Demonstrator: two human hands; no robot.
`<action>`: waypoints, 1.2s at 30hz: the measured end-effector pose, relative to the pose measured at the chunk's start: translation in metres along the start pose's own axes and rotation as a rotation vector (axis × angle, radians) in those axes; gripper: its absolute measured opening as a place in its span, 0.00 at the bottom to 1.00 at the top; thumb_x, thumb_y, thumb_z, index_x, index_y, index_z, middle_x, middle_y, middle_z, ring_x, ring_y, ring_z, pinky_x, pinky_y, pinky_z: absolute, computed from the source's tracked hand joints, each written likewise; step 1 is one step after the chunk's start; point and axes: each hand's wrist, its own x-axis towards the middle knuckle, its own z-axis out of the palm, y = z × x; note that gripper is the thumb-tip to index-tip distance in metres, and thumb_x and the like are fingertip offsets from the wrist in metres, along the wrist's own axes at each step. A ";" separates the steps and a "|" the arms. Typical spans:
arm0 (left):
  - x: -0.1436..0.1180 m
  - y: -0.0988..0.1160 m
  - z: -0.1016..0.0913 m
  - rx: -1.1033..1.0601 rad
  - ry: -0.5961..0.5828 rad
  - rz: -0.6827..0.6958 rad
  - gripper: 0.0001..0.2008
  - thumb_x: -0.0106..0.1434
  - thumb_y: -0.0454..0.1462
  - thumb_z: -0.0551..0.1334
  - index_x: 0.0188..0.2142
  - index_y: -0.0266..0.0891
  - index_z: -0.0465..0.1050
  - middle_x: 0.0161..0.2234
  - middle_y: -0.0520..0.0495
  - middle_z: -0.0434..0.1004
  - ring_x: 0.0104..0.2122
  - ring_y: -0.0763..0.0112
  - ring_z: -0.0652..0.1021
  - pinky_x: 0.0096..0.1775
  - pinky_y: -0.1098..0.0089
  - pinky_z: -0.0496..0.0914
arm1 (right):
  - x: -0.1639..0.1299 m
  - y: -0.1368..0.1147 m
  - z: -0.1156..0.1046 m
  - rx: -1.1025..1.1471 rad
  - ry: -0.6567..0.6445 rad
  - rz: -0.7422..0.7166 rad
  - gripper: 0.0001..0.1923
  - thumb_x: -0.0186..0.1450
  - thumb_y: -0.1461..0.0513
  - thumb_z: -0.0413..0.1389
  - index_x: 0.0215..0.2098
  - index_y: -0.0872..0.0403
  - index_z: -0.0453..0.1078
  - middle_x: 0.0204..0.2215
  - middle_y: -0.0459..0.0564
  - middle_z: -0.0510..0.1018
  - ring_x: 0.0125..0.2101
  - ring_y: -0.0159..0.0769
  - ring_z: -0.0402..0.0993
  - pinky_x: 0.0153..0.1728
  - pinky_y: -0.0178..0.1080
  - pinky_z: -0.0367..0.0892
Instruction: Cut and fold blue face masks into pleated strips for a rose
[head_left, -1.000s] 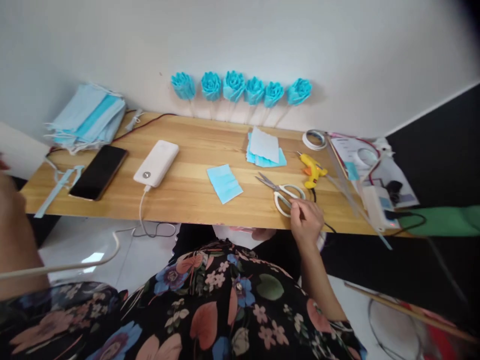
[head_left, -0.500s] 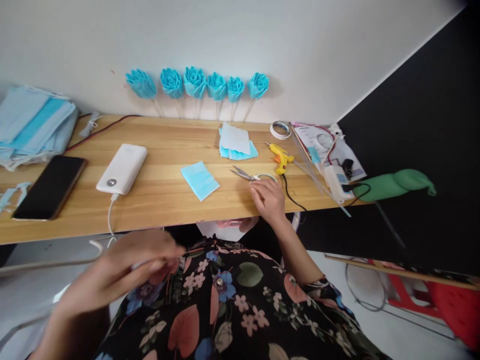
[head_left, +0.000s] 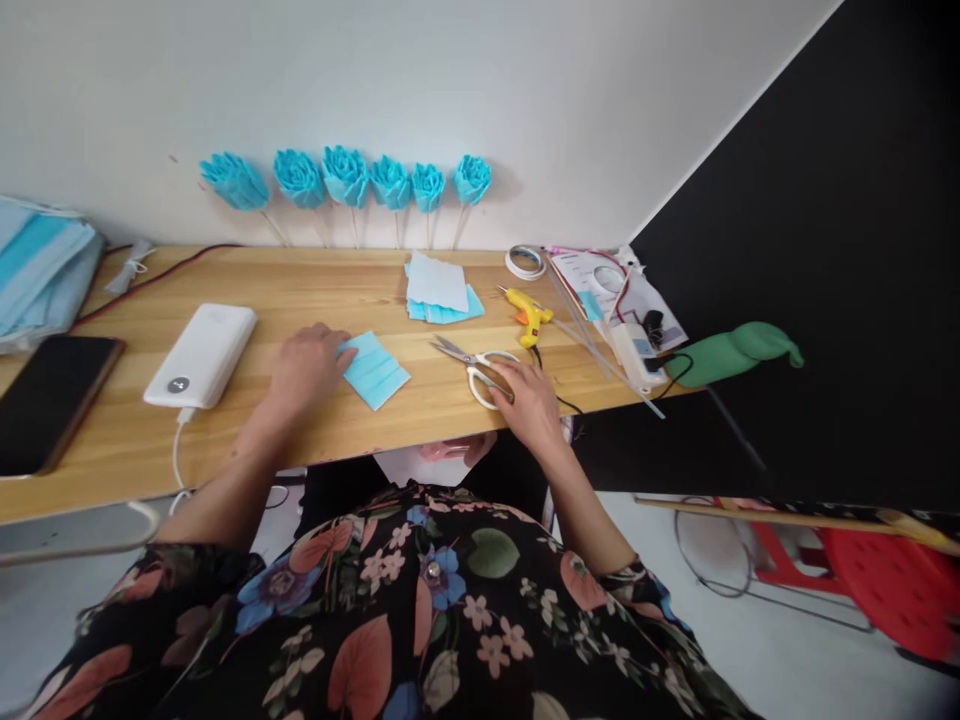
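1. Two hands on the tabletop (head_left: 315, 440): left hand (head_left: 307, 365) resting palm-down, fingers loosely together, fingertips touching the left corner of the blue folded piece (head_left: 373, 368); right hand (head_left: 529, 395) curled over the white handles of the scissors (head_left: 472, 362).
2. Blue folded piece: flat on the tabletop, immediately right of the left hand, long axis running diagonally from upper left to lower right. Nearer to the left hand; well apart from the right.
3. Scissors: flat, blades closed, tips pointing left and away, handles toward the right hand. Long axis roughly left to right.
4. Grip on the scissors: not determinable; fingers cover the loops, so inserted or merely resting cannot be told.
5. Nearby: yellow glue gun (head_left: 527, 312) just beyond the scissors; stack of blue sheets (head_left: 441, 295) farther back; power bank (head_left: 201, 342) left of the left hand.
6. Cut off at the frame's left edge: dark phone (head_left: 52, 398).
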 end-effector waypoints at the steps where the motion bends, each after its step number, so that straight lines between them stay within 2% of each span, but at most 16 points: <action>1: 0.001 -0.001 0.002 -0.018 -0.012 -0.001 0.10 0.63 0.42 0.59 0.39 0.40 0.76 0.39 0.39 0.77 0.43 0.51 0.75 0.47 0.58 0.67 | -0.002 0.000 0.001 0.000 0.002 -0.004 0.20 0.69 0.59 0.53 0.59 0.51 0.71 0.54 0.55 0.77 0.55 0.48 0.70 0.57 0.50 0.64; 4: 0.002 0.004 0.000 -0.253 -0.057 -0.063 0.04 0.57 0.38 0.66 0.29 0.40 0.73 0.29 0.45 0.75 0.33 0.61 0.73 0.39 0.65 0.66 | -0.003 -0.003 0.004 0.005 -0.001 -0.017 0.20 0.70 0.60 0.53 0.59 0.51 0.71 0.54 0.54 0.77 0.55 0.48 0.70 0.57 0.49 0.64; 6: 0.005 0.013 -0.008 -0.572 -0.080 -0.139 0.06 0.55 0.35 0.68 0.26 0.40 0.72 0.26 0.49 0.72 0.28 0.67 0.71 0.33 0.69 0.63 | 0.002 -0.007 0.006 0.025 -0.019 -0.028 0.20 0.70 0.60 0.53 0.59 0.51 0.72 0.55 0.54 0.77 0.55 0.48 0.70 0.58 0.48 0.63; 8: 0.010 0.026 -0.018 -0.936 -0.076 -0.159 0.07 0.56 0.35 0.69 0.26 0.39 0.71 0.26 0.51 0.72 0.28 0.71 0.70 0.32 0.72 0.64 | 0.014 -0.013 0.006 0.080 -0.055 -0.047 0.19 0.70 0.59 0.54 0.58 0.50 0.72 0.55 0.53 0.78 0.55 0.48 0.70 0.59 0.49 0.62; 10: 0.017 0.041 -0.027 -1.197 -0.072 -0.150 0.07 0.56 0.33 0.69 0.28 0.39 0.71 0.28 0.51 0.73 0.29 0.73 0.71 0.34 0.73 0.67 | 0.031 -0.018 0.006 0.213 -0.071 -0.059 0.18 0.71 0.56 0.53 0.56 0.50 0.74 0.54 0.54 0.79 0.55 0.48 0.71 0.59 0.51 0.62; 12: 0.026 0.055 -0.034 -1.354 -0.094 -0.165 0.08 0.56 0.31 0.70 0.29 0.39 0.72 0.30 0.52 0.73 0.30 0.74 0.72 0.35 0.73 0.69 | 0.051 -0.023 0.005 0.466 -0.043 -0.032 0.19 0.71 0.52 0.51 0.53 0.51 0.75 0.53 0.54 0.80 0.55 0.47 0.73 0.59 0.50 0.63; 15: 0.039 0.070 -0.036 -1.437 -0.107 -0.154 0.08 0.57 0.32 0.70 0.31 0.39 0.70 0.31 0.52 0.74 0.29 0.74 0.73 0.34 0.73 0.70 | 0.080 -0.030 0.009 0.947 -0.023 0.020 0.28 0.69 0.43 0.51 0.55 0.51 0.72 0.57 0.52 0.77 0.58 0.44 0.72 0.60 0.47 0.66; 17: 0.048 0.074 -0.035 -1.424 -0.099 -0.111 0.09 0.57 0.32 0.70 0.32 0.38 0.70 0.32 0.52 0.75 0.29 0.74 0.73 0.34 0.73 0.71 | 0.096 -0.036 0.014 1.185 -0.075 0.048 0.34 0.62 0.37 0.55 0.55 0.50 0.72 0.57 0.51 0.77 0.59 0.44 0.71 0.59 0.45 0.68; 21: 0.065 0.072 -0.023 -1.363 -0.010 -0.073 0.11 0.55 0.33 0.70 0.31 0.38 0.68 0.28 0.53 0.73 0.27 0.76 0.72 0.31 0.75 0.68 | 0.116 -0.046 0.024 1.459 -0.199 0.167 0.38 0.55 0.34 0.59 0.49 0.52 0.74 0.50 0.54 0.81 0.52 0.45 0.76 0.51 0.45 0.73; 23: 0.071 0.066 -0.014 -1.339 0.062 -0.073 0.12 0.54 0.34 0.70 0.30 0.38 0.66 0.25 0.54 0.70 0.25 0.76 0.70 0.29 0.75 0.66 | 0.124 -0.050 0.027 1.545 -0.216 0.217 0.40 0.52 0.31 0.58 0.47 0.52 0.74 0.48 0.55 0.82 0.48 0.45 0.78 0.47 0.45 0.74; 26: 0.075 0.056 -0.002 -1.351 0.154 -0.075 0.13 0.54 0.36 0.70 0.31 0.39 0.65 0.25 0.55 0.70 0.25 0.76 0.70 0.30 0.74 0.66 | 0.136 -0.054 0.030 1.569 -0.206 0.272 0.39 0.50 0.31 0.59 0.43 0.51 0.74 0.42 0.53 0.82 0.42 0.43 0.78 0.42 0.42 0.73; 28: 0.075 0.051 0.005 -1.373 0.203 -0.071 0.14 0.54 0.38 0.70 0.31 0.39 0.64 0.27 0.54 0.73 0.27 0.76 0.72 0.32 0.74 0.68 | 0.143 -0.056 0.032 1.472 -0.180 0.272 0.33 0.52 0.34 0.61 0.38 0.51 0.73 0.34 0.49 0.80 0.35 0.38 0.75 0.37 0.39 0.71; 31: 0.073 0.047 0.012 -1.430 0.226 -0.078 0.17 0.51 0.39 0.71 0.35 0.39 0.65 0.30 0.53 0.77 0.28 0.74 0.74 0.33 0.73 0.69 | 0.153 -0.059 0.036 1.213 0.003 0.236 0.25 0.55 0.41 0.62 0.23 0.52 0.64 0.20 0.41 0.65 0.25 0.29 0.61 0.28 0.34 0.58; 33: 0.073 0.045 0.014 -1.491 0.223 -0.117 0.24 0.50 0.39 0.73 0.44 0.40 0.67 0.32 0.51 0.79 0.29 0.72 0.76 0.34 0.72 0.69 | 0.159 -0.061 0.037 1.061 0.127 0.198 0.27 0.57 0.44 0.61 0.19 0.52 0.55 0.18 0.39 0.54 0.23 0.27 0.51 0.25 0.34 0.50; 36: 0.073 0.041 0.016 -1.558 0.187 -0.211 0.36 0.48 0.42 0.75 0.55 0.40 0.66 0.37 0.47 0.81 0.32 0.69 0.78 0.34 0.71 0.70 | 0.166 -0.063 0.038 0.957 0.166 0.117 0.26 0.59 0.47 0.59 0.19 0.51 0.51 0.19 0.38 0.50 0.24 0.27 0.47 0.25 0.35 0.47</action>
